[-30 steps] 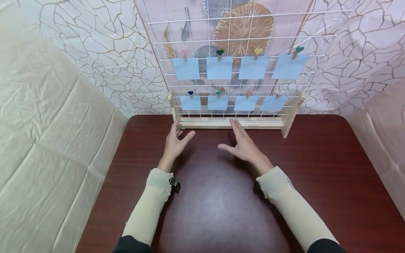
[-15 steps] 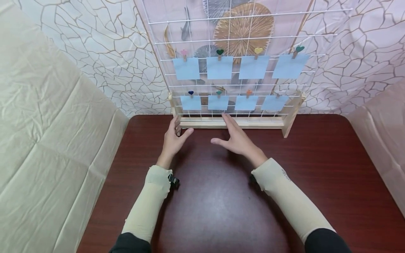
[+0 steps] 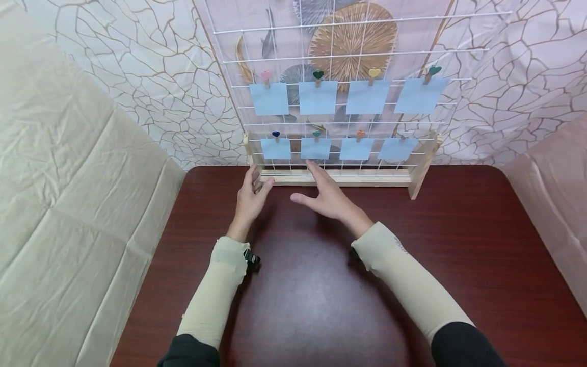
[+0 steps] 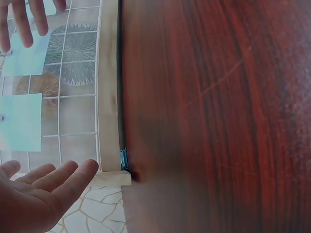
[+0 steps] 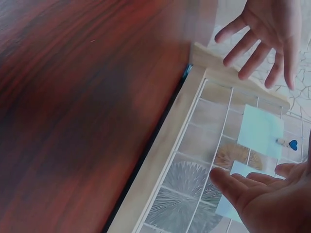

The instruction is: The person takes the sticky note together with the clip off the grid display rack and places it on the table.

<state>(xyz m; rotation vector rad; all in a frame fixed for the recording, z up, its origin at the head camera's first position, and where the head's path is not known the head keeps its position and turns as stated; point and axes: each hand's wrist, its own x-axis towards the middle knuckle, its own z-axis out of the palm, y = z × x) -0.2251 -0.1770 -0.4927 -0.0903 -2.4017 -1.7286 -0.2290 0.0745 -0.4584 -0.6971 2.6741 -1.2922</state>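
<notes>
1. Left hand (image 3: 248, 201): fingers extended and released, at the left end of the wooden stand (image 3: 367, 181). Contact with the stand cannot be confirmed.
2. Right hand (image 3: 331, 201): fingers released and straight, thumb spread apart, in front of the stand's base bar, left of its midpoint.
3. Wire grid (image 3: 344, 123): mounted in the stand at the rear of the bench (image 3: 293, 295). It carries an upper row of blue cards (image 3: 318, 98) and a lower row of blue cards (image 3: 316, 149), four in each, held by heart-topped clips (image 3: 374, 73).
4. Edges and room: the bench's rear corners are rounded. Bench top extends between the forearms, and to the right of the stand's right end post (image 3: 419, 176).
5. Surface and surroundings: dark red wood grain, glossy toward the middle. Crackle-patterned covering (image 3: 151, 76) behind; pale cloth (image 3: 69, 204) at left, pinkish cloth (image 3: 555, 204) at right.
6. Limits of view: the grid's top and the bench's near edge are cut off. The clip on the rightmost lower card is hard to make out. A small blue item (image 4: 124, 159) beside the base bar cannot be identified.
</notes>
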